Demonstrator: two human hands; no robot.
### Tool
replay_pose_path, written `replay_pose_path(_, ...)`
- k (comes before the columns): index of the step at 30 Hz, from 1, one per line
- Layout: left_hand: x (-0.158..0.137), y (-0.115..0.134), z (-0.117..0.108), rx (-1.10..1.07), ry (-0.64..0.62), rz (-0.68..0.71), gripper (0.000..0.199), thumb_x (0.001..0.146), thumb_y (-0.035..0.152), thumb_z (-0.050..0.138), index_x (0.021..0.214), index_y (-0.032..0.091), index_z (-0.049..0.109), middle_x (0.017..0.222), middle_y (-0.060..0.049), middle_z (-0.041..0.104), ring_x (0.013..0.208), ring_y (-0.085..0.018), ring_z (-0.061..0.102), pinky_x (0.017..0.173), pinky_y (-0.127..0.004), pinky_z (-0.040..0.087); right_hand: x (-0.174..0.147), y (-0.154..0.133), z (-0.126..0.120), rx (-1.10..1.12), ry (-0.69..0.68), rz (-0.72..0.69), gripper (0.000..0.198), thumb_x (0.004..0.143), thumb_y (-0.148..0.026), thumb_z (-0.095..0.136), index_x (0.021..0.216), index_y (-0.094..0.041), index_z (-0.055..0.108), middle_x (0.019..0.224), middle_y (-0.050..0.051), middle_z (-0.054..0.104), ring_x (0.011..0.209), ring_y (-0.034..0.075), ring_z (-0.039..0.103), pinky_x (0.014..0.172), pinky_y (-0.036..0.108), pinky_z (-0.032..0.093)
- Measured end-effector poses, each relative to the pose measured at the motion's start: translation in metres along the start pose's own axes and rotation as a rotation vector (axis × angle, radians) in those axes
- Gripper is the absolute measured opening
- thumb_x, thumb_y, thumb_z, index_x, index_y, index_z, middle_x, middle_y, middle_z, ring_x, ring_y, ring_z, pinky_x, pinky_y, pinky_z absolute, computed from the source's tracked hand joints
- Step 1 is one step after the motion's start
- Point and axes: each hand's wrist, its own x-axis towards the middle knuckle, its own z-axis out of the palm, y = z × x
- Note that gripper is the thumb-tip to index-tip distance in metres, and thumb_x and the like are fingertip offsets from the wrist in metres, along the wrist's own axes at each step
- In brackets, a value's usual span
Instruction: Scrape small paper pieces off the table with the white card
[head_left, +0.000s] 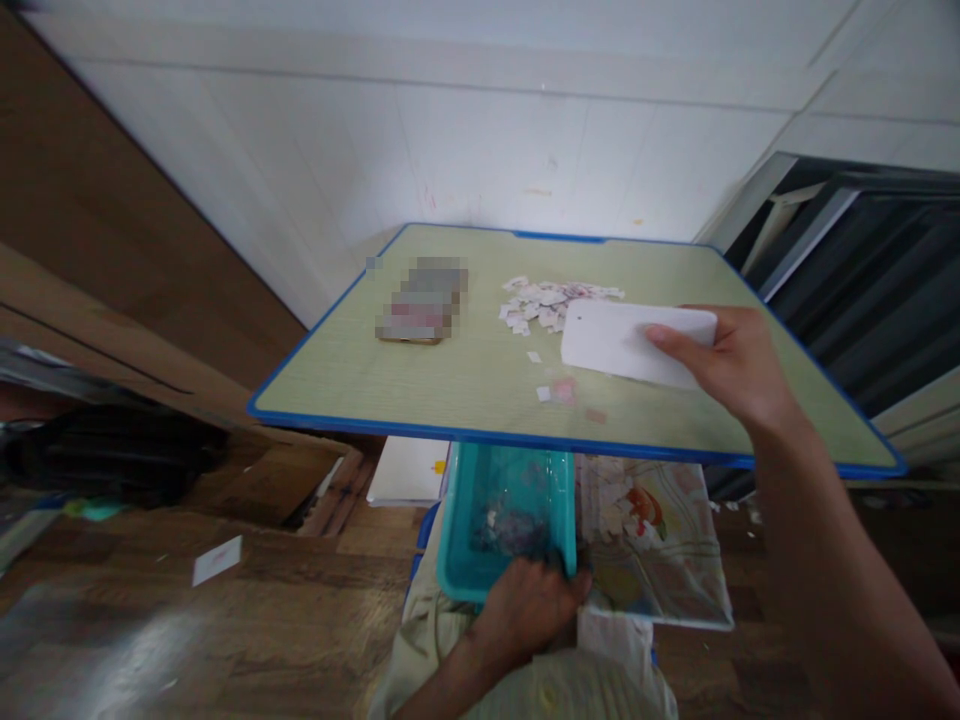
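Note:
My right hand (739, 365) is closed round the right end of a flat white plate with rounded corners (607, 338), thumb on top. The plate has a small dark dot near one corner, and I cannot tell its exact kind. Its left end lies beside a pile of small paper scraps (547, 303) on the folding table (337, 375). Lower down, my left hand (532, 600) grips the near right corner of a teal plastic tray (451, 540). Dark, blurred bits (510, 528) lie inside the tray. My left fingertips are partly hidden at the rim.
A blurred-out phone-shaped item (422, 302) lies on the table's left side. Loose scraps (562, 390) lie near its front edge. Below are a patterned sheet (675, 580), white paper (405, 470) and a card on the floor (217, 560). Dark panels (885, 250) lean at right.

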Motion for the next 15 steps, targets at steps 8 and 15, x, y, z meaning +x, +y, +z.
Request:
replay_pose_path(8, 0.001, -0.001, 0.002, -0.003, -0.009, -0.012, 0.015, 0.08, 0.021, 0.048, 0.096, 0.021, 0.049, 0.058, -0.002, 0.059, 0.048, -0.021, 0.056, 0.039, -0.027, 0.042, 0.001, -0.001, 0.005, 0.081, 0.103, -0.024, 0.026, 0.068, -0.041, 0.055, 0.067, -0.016, 0.06, 0.054, -0.001, 0.045, 0.045, 0.007, 0.035, 0.04, 0.021, 0.025)
replay_pose_path(15, 0.0, -0.002, -0.002, 0.011, -0.03, -0.007, 0.015, 0.08, 0.02, 0.048, 0.094, 0.021, 0.049, 0.058, -0.002, 0.059, 0.048, -0.022, 0.056, 0.039, -0.028, 0.042, 0.013, -0.015, 0.027, 0.124, -0.033, -0.093, 0.026, 0.072, -0.043, 0.051, 0.067, -0.019, 0.06, 0.057, 0.001, 0.052, 0.051, 0.011, 0.044, 0.043, 0.023, 0.027)
